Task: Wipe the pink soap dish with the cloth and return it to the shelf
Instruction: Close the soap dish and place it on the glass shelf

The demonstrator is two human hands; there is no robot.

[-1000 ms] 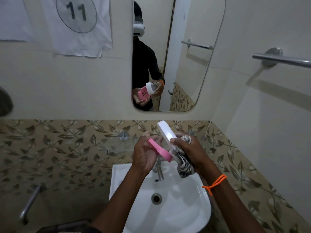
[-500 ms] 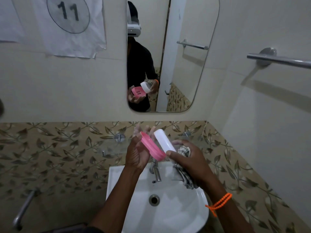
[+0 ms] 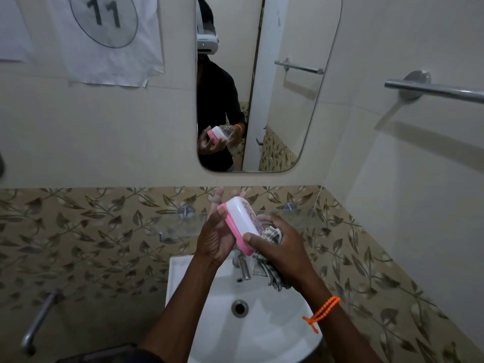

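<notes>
A person's left hand [image 3: 213,238] cradles a pink soap dish [image 3: 239,227] with its white lid, above a white sink [image 3: 262,334]. The right hand [image 3: 279,247] grips the dish's near end and a bunched cloth [image 3: 272,268]. A glass shelf [image 3: 178,226] sits just behind; a mirror [image 3: 288,100] hangs above.

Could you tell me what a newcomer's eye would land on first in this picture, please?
First the pink soap dish with its white lid, held over the white sink between the left hand and the right hand, which also grips a patterned cloth. Next the wall mirror above, reflecting the person, and the paper sheet marked 11 at upper left.
</notes>
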